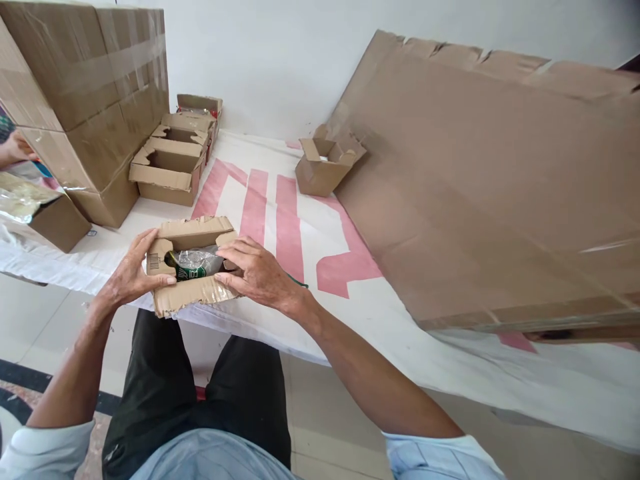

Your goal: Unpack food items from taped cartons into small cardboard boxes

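A small open cardboard box [193, 293] rests at the table's front edge, its flaps folded outward. Inside it lies something in clear plastic with a green printed part [194, 264]; its kind I cannot make out. My left hand [134, 270] grips the box's left end, thumb over the front flap and fingers behind. At the right end, my right hand [257, 272] is closed around the end flap and rim, with its fingertips bent over the opening. The right hand hides that end of the box.
Several open small boxes [165, 179] stand in a row beside a tall stack of taped cartons [113, 100]. Another open box [320, 175] touches a large leaning carton [490, 180] at right. Past the stack, a co-worker's hand [19, 148] shows near a plastic-lined box [60, 223].
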